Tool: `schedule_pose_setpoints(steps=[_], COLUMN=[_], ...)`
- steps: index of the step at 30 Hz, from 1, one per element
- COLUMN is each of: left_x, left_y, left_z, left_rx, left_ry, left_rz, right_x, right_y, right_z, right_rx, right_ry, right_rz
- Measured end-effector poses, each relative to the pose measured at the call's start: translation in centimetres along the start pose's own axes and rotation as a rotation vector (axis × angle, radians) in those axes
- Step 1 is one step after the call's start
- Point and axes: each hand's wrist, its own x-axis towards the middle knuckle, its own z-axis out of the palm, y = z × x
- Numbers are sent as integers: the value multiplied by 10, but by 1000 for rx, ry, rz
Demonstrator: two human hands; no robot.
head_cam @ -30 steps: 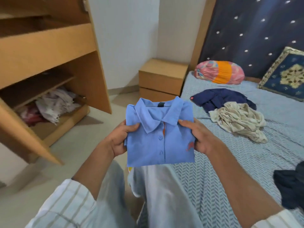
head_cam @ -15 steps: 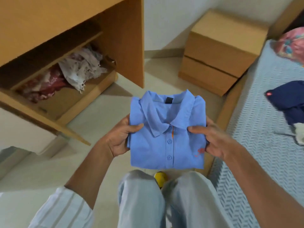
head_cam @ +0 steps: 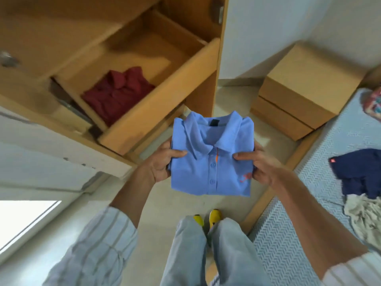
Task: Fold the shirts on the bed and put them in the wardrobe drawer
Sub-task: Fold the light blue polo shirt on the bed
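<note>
I hold a folded light-blue polo shirt (head_cam: 212,159) in mid-air over the floor, collar away from me. My left hand (head_cam: 162,162) grips its left edge and my right hand (head_cam: 257,164) grips its right edge, thumbs on top. Up and to the left, the wooden wardrobe drawer (head_cam: 165,93) stands pulled out, with a folded dark-red shirt (head_cam: 117,96) lying in its near left part. On the bed (head_cam: 309,213) at the right lie an unfolded navy shirt (head_cam: 362,172) and a crumpled beige shirt (head_cam: 365,215).
The wardrobe's side panel (head_cam: 214,58) rises just right of the drawer. A wooden bedside cabinet (head_cam: 305,93) stands by the wall at the upper right. A white wardrobe door (head_cam: 51,162) hangs open at the left. My legs and yellow shoes (head_cam: 208,219) are below.
My view has swung left and down from the bed to the wardrobe, and the open drawer with the red shirt has come into sight. Both hands keep their grip on the blue shirt.
</note>
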Motion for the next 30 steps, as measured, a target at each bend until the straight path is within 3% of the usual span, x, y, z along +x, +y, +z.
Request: schedule_pose_setpoints(steps=[6, 14, 22, 30], left_x=[-54, -67, -31, -1], left_y=[76, 99, 127, 179], left_z=[17, 2, -51, -110], left_rx=[-5, -13, -151, -229], left_ry=[108, 214, 339, 326], left_rz=[62, 80, 138, 324], right_x=[-16, 20, 107, 213], right_y=[-90, -128, -154, -187], right_z=[39, 67, 101, 155], right_rx=[-61, -150, -216, -222], right_ry=[-176, -263, -283, -375], right_rz=[12, 57, 96, 142])
